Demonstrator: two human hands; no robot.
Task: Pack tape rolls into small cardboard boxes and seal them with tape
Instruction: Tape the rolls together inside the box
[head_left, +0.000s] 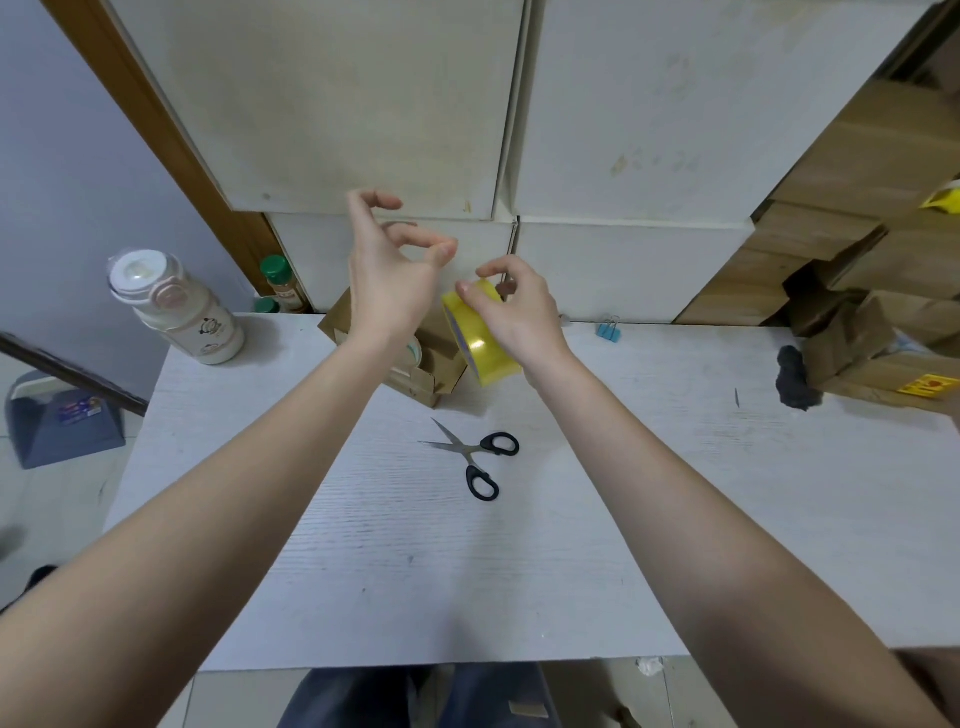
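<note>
Right hand (519, 317) grips yellow tape roll (480, 340), raised above the table (363, 545) at centre, fingers curled over its top rim. Roll is tilted, core axis running roughly 10 to 4 o'clock. Left hand (389, 275) at 9 o'clock of the roll, thumb and forefinger pinched; held tape not discernible. Open box (415, 369) behind, 1 roll inside. Scissors (475, 457) at 6 o'clock, blades pointing 10. No legible writing.
</note>
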